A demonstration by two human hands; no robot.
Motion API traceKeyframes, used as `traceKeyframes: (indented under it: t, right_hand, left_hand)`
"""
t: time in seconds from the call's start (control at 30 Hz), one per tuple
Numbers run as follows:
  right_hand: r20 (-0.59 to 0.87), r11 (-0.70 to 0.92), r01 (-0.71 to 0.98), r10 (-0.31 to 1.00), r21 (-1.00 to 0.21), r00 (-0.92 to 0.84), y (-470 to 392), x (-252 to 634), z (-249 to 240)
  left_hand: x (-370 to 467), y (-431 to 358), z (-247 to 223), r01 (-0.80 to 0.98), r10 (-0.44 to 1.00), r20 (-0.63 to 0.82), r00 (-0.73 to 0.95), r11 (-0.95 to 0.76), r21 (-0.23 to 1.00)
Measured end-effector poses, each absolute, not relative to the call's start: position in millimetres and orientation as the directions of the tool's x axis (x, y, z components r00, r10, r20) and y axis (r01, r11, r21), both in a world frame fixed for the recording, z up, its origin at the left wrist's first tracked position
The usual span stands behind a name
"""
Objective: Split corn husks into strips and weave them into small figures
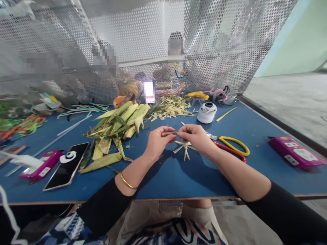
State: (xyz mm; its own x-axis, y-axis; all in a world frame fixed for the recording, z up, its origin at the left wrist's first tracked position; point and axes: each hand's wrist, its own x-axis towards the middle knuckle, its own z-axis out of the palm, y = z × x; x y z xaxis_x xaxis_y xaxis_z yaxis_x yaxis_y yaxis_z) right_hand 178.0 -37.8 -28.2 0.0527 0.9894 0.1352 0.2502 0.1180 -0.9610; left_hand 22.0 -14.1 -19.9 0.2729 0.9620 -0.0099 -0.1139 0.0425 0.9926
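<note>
Between my two hands runs a small green strip of corn husk [176,133]. My left hand [159,141] pinches one end of it between thumb and fingers, and my right hand [192,136] pinches the other end. Just below them on the blue table lies a small figure of knotted husk strips [185,149], partly hidden by my right hand. Scissors [233,144] with one yellow and one red handle lie beside my right wrist, the blades partly covered. Left of my left hand is a heap of corn husks [122,126].
A spool of white thread [206,113] stands behind my right hand, near husk scraps [172,107] and a yellow-handled tool [198,95]. Magenta packs lie at right [296,153] and left [46,165], the left one beside a phone [67,165]. A perforated screen [143,34] closes the back.
</note>
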Motion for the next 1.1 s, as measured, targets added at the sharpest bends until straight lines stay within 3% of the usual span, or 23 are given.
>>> traceKeyframes:
  t: [0.17,0.3,0.53,0.6,0.73,0.87,1.1]
  right_hand:
    - [0.050,0.041,0.167,0.997,-0.985,0.052,-38.6,176.9,-26.2]
    - [0.029,0.022,0.178,0.999,-0.984,0.035,-39.2,176.0,-25.5]
    - [0.219,0.186,0.466,0.976,-0.865,0.017,-40.5,176.8,-24.9]
    - [0.223,0.194,0.472,0.975,-0.860,0.006,-40.8,176.9,-24.5]
    - [0.122,0.129,0.307,0.992,-0.943,-0.041,-40.1,179.1,-24.2]
    - [0.070,0.097,0.339,0.994,-0.936,-0.089,-39.5,183.9,-24.3]
    - [0.111,0.150,0.553,0.988,-0.820,-0.103,-35.6,192.0,-24.8]
  left_hand:
    - [22.2,-12.2,-22.8,-0.037,0.972,0.062,0.225,-0.056,0.998]
    - [20.9,-12.7,-23.6,-0.026,0.968,0.039,0.248,-0.034,0.999]
    - [20.8,-14.0,-23.7,-0.043,0.963,0.022,0.268,-0.011,0.999]
    - [20.6,-12.8,-25.4,-0.001,0.960,0.066,0.273,-0.068,0.998]
    - [18.7,-10.9,-28.4,0.144,0.914,0.261,0.309,-0.317,0.938]
    - [17.0,-11.8,-28.2,0.244,0.863,0.365,0.349,-0.460,0.854]
    - [18.0,-10.8,-28.2,0.214,0.903,0.268,0.336,-0.350,0.912]
